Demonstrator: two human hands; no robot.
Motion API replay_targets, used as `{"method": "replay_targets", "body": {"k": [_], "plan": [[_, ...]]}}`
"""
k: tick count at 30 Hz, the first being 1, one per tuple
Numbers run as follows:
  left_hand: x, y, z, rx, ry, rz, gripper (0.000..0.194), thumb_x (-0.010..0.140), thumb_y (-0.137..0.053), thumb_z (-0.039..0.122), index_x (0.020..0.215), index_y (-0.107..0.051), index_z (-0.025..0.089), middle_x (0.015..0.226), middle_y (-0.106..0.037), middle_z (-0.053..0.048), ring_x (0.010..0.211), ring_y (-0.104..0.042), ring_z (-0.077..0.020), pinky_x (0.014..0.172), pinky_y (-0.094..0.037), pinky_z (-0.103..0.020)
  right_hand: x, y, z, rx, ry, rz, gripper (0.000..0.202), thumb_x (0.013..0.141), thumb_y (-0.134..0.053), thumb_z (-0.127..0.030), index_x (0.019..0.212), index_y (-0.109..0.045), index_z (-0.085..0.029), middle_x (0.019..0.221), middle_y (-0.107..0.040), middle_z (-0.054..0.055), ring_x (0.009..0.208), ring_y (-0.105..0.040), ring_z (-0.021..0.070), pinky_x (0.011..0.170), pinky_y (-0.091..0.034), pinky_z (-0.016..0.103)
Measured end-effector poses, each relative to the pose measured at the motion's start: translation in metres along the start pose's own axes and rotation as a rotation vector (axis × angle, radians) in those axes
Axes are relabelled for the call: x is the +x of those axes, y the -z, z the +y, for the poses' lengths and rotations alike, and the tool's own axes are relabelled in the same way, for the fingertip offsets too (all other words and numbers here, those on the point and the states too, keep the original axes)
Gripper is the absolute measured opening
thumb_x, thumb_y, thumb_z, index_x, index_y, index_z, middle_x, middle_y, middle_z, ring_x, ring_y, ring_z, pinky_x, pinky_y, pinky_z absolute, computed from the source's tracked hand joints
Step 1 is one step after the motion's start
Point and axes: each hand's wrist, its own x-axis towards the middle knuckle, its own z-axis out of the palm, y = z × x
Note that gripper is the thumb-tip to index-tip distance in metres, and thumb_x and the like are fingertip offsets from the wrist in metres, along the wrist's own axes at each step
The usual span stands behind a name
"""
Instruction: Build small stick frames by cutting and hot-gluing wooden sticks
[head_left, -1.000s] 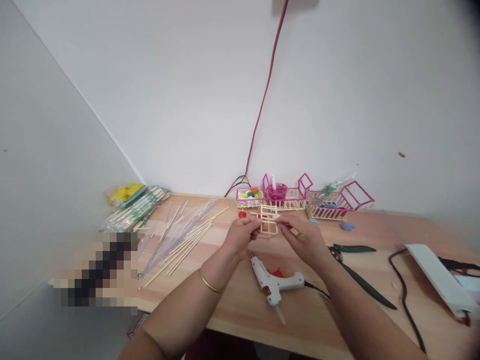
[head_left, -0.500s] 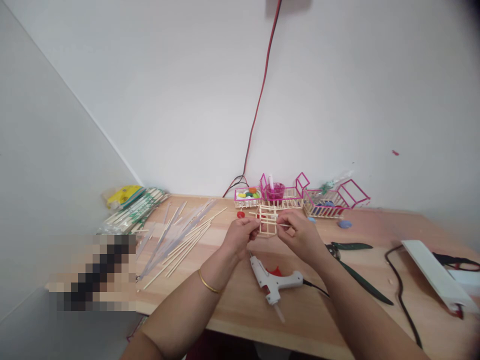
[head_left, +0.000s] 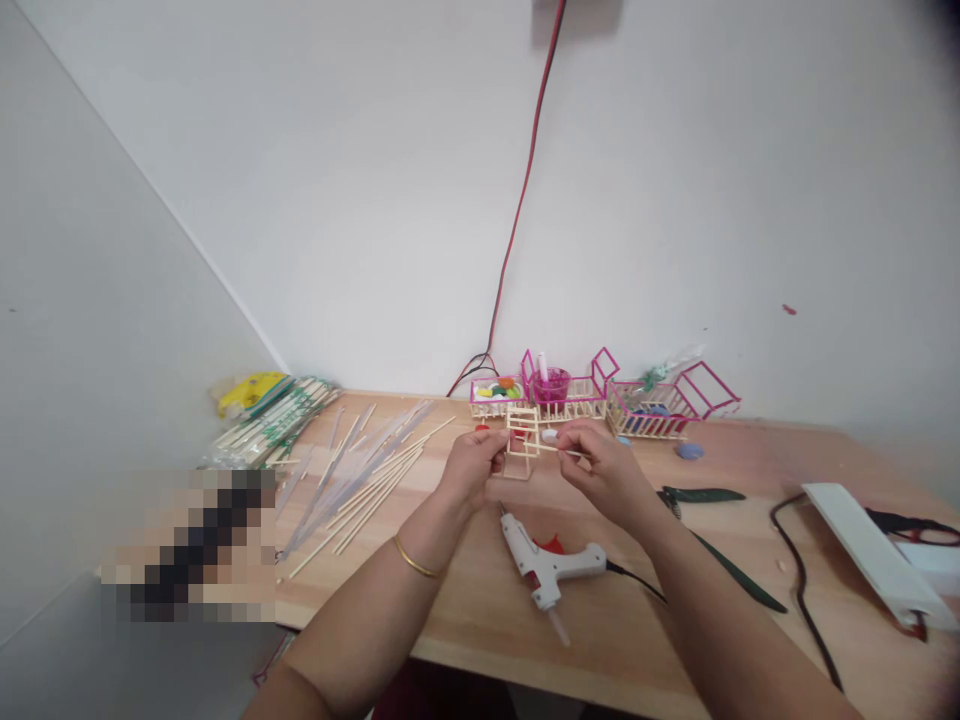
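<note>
Between my two hands a small frame of thin wooden sticks (head_left: 523,420) is held up over the table. My left hand (head_left: 474,466) pinches it at its left side. My right hand (head_left: 600,462) is closed on a thin wooden stick (head_left: 546,448), whose left end lies at or across the frame's right side; I cannot tell whether they touch. Below the hands a white hot glue gun (head_left: 551,560) with a red trigger lies on its side, a glue stick poking from its rear.
Loose sticks (head_left: 379,480) and clear strips lie to the left, by bagged sticks (head_left: 289,415). Pink-edged stick baskets (head_left: 574,400) line the wall. Dark-green-handled cutters (head_left: 720,560), a white power strip (head_left: 874,550) and cables lie to the right.
The frame has turned and shifted slightly left. My right hand's stick has moved away from the frame's middle and now shows more clearly at its right side.
</note>
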Motion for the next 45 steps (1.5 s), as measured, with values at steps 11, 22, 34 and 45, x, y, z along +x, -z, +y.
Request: {"method": "replay_targets", "body": {"k": [11,22,34,45], "plan": [[-0.02,0.006,0.024,0.857,-0.873,0.293,0.025,0.082,-0.053,0.031,0.101,-0.06,0.017,0.096,-0.06,-0.009,0.087,-0.053,-0.0176,0.076,-0.042,-0.032,-0.002,0.005,-0.007,0.024,0.022,-0.055,0.013,0.074,-0.048,-0.008,0.077,-0.049,-0.021,0.087,-0.053,0.005,0.079,-0.051,0.0163,0.063,-0.044,0.026],[-0.039,-0.019,0.007,1.204,-1.079,-0.008,0.018,0.084,-0.046,0.02,0.092,-0.061,0.016,0.085,-0.062,-0.008,0.082,-0.051,-0.0185,0.074,-0.04,-0.035,-0.002,0.002,-0.016,0.013,0.057,-0.119,0.011,0.076,-0.048,-0.009,0.077,-0.051,-0.02,0.087,-0.054,0.005,0.08,-0.051,0.017,0.064,-0.044,0.028],[-0.037,-0.016,0.007,1.101,-1.045,0.002,0.012,0.081,-0.049,0.017,0.081,-0.061,0.016,0.08,-0.062,-0.007,0.08,-0.05,-0.0181,0.074,-0.039,-0.033,0.0,0.015,-0.023,0.003,0.089,-0.021,0.015,0.08,-0.05,-0.017,0.094,-0.053,-0.021,0.096,-0.056,0.007,0.089,-0.053,0.0198,0.074,-0.046,0.033],[-0.036,-0.012,0.01,0.843,-0.919,-0.001,0.01,0.079,-0.05,0.017,0.081,-0.06,0.017,0.08,-0.062,-0.007,0.079,-0.053,-0.017,0.074,-0.042,-0.03,-0.01,0.053,-0.034,-0.167,-0.024,0.053,0.013,0.084,-0.047,-0.023,0.093,-0.056,-0.022,0.082,-0.061,0.003,0.072,-0.056,0.0165,0.066,-0.045,0.029]]}}
